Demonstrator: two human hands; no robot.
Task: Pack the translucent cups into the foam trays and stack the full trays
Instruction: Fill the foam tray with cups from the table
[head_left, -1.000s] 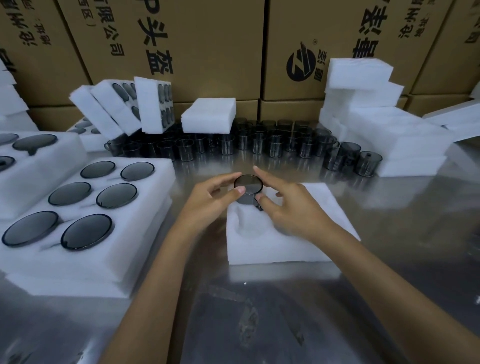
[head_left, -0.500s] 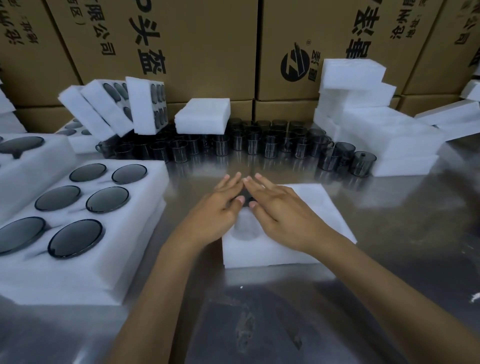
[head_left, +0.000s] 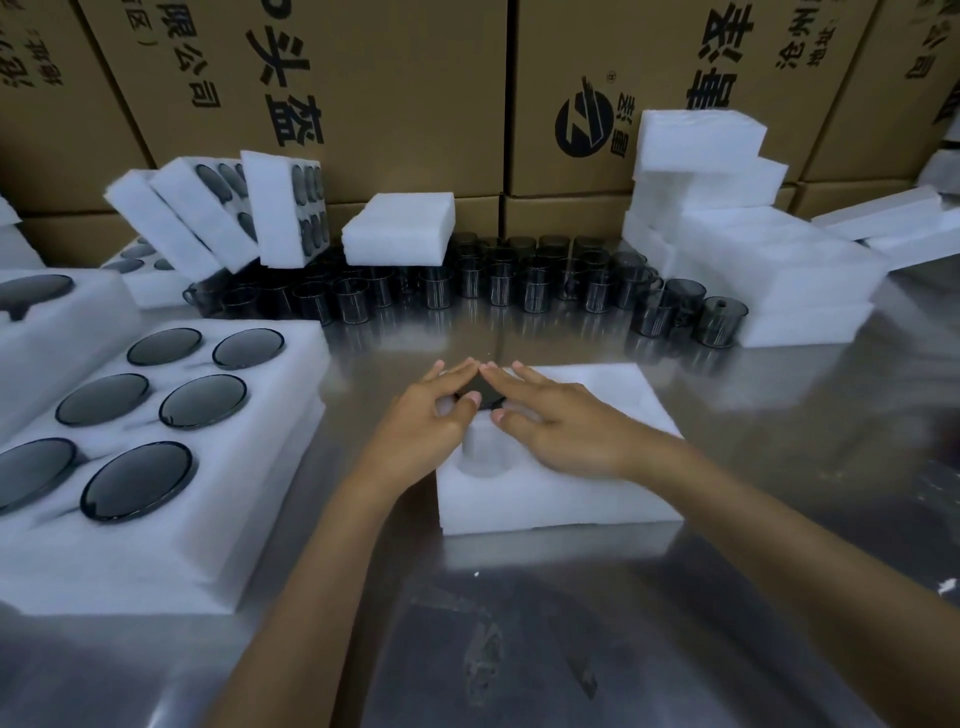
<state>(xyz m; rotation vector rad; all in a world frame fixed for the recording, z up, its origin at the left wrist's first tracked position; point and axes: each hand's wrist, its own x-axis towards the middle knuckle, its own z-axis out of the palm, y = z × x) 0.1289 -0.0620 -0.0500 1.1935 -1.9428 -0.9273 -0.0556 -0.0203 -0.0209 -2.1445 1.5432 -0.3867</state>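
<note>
Both the left hand (head_left: 423, 423) and right hand (head_left: 558, 423) press flat, fingers straight, on a dark cup (head_left: 480, 392) sunk upright into the far-left pocket of the foam tray (head_left: 561, 499); the pocket nearer the person holds nothing.

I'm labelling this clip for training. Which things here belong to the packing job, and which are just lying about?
In the job:
left hand
right hand
dark cup being pressed in
foam tray
loose cups
full trays

Lying about:
cardboard boxes
metal table

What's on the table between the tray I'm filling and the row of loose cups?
Bare steel table in the head view, between tray and cups.
</note>
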